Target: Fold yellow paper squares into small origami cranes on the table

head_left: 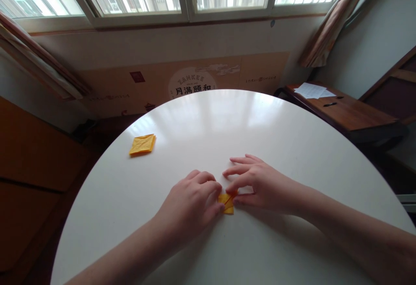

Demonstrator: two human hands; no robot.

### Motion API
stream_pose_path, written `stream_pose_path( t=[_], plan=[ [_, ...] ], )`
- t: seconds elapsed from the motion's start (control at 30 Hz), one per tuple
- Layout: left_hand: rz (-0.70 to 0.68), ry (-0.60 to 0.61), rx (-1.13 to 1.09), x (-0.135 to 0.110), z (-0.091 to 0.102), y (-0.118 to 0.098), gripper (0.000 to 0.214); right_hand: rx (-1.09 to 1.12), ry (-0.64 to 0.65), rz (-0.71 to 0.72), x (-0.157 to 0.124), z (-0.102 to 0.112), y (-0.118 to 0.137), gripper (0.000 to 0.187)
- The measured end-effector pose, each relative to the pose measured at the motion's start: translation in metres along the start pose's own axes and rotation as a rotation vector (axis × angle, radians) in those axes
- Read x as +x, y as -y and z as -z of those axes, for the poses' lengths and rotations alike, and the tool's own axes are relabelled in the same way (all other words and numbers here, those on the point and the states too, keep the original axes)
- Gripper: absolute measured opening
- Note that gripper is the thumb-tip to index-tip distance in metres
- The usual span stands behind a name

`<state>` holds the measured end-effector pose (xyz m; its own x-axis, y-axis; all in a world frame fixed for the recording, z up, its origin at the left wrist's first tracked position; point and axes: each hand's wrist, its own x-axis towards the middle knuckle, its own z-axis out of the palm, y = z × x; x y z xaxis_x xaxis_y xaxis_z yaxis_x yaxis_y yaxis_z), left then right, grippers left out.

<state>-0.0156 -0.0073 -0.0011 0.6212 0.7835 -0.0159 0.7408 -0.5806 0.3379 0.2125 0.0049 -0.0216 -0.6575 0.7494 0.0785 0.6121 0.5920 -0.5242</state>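
Observation:
A small folded piece of yellow paper point(229, 209) lies on the white table between my two hands, with a crease or flap edge running slantwise across it. My left hand point(190, 200) holds its left side, thumb at the near edge and curled fingers at the far edge. On the other side, the thumb and index finger of my right hand point(260, 184) pinch the paper's upper right part. The remaining right fingers stretch out above the tabletop. My fingers cover parts of the paper's edges.
A stack of yellow paper squares point(142, 145) rests at the left of the round white table point(292, 146). Beyond its right edge, a wooden side table point(364, 114) carries white sheets point(313, 90). Printed cardboard point(156, 77) leans under the window.

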Motion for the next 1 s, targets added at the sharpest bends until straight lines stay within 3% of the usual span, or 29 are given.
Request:
stream_pose_path(
  t=[0.2,0.47,0.57,0.83,1.0],
  plan=[
    [0.002,-0.020,-0.106,0.001,-0.001,0.002,0.009,0.052,-0.078,0.052,0.001,-0.003,0.006,0.003],
    [0.034,-0.069,-0.255,-0.001,-0.008,-0.002,0.011,0.149,-0.114,0.068,0.001,-0.003,0.008,0.007],
    [0.118,-0.093,-0.331,-0.001,-0.004,-0.003,0.030,0.216,-0.147,0.005,0.001,0.001,0.009,0.006],
    [0.260,0.051,-0.763,0.003,0.003,-0.001,0.025,0.707,-0.112,-0.243,-0.001,0.004,0.014,0.021],
    [0.339,0.095,-1.069,0.004,0.002,-0.004,0.024,0.973,-0.015,-0.271,0.001,0.001,0.016,0.032]
  ],
)
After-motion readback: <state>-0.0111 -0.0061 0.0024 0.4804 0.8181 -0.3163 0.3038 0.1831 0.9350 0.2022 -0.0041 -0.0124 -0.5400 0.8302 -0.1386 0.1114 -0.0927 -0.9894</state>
